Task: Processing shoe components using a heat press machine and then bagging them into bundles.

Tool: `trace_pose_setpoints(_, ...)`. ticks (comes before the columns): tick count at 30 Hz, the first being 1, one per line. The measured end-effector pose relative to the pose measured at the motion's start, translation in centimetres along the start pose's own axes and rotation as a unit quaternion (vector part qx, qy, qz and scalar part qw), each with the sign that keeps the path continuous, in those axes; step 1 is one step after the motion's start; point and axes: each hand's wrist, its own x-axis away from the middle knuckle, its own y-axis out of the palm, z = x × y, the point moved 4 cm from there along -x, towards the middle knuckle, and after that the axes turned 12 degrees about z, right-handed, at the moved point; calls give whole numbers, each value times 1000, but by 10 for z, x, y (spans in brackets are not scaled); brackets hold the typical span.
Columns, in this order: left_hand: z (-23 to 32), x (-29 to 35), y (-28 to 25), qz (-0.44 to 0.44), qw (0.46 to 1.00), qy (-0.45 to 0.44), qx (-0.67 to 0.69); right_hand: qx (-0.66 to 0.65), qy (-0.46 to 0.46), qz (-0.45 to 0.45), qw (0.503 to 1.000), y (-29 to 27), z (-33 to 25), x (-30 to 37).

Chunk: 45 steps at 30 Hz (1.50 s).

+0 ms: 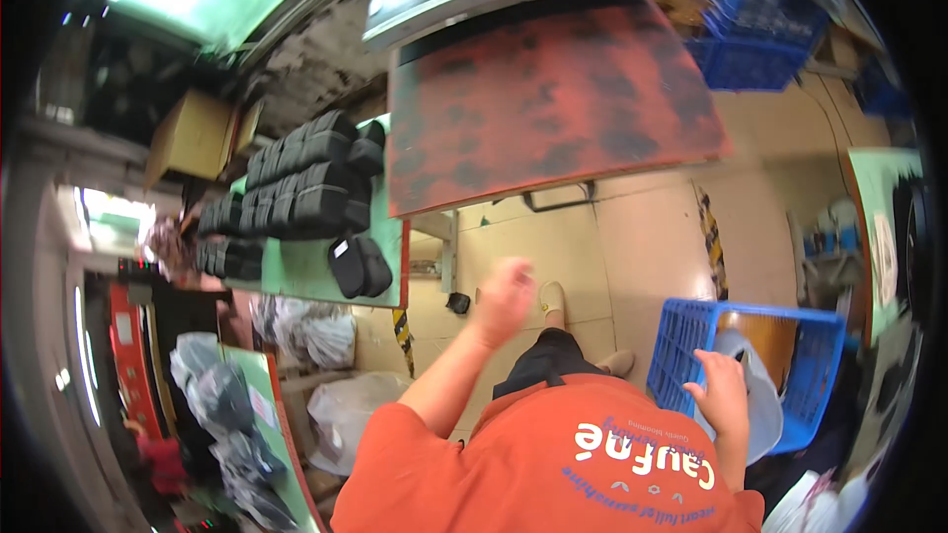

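Observation:
My left hand [506, 301] hangs in mid-air over the tiled floor, short of the red-and-black stained worktable [553, 99]. Motion blurs its fingers, so I cannot make out whether they are closed. My right hand [721, 387] is nearest to the blue plastic crate [681, 336]. Its fingers are apart, and nothing shows in them. Inside the crate are a grey-white bag or cloth [760, 405] and a brown board-like piece [760, 336]. Whether my right hand touches the crate cannot be told.
On the left, a green table [296, 266] carries bundled stacks of black pads [306, 188] and a loose black pair [360, 266]. Bagged items [222, 395] lie on another green table. Blue crates [760, 30] stand at the back right. Striped tape [711, 247] marks the floor.

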Motion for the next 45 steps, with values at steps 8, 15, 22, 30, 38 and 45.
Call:
trace_pose_setpoints(8, -232, 52, -273, 428, 756, -469, -158, -308, -248, -319, 861, 83, -214, -167)
trace_pose_setpoints(15, -260, 59, -228, 243, 728, -590, 252, -394, 2, -500, 771, 280, -397, -227)
trace_pose_setpoints(22, -216, 53, -202, 261, 794, -495, 237, -388, 13, -378, 841, 359, -433, -234)
trace_pose_setpoints(30, -153, -109, -158, 125, 942, -271, 155, -678, 26, -160, 717, 168, -392, -307)
trace_pose_setpoints(38, -145, -186, -72, 17, 973, -176, -149, -683, 161, -36, 712, 177, -315, -361)
trace_pose_setpoints(45, -86, -218, -50, 63, 958, -164, 226, -732, 66, 55, 676, 110, -284, -349)
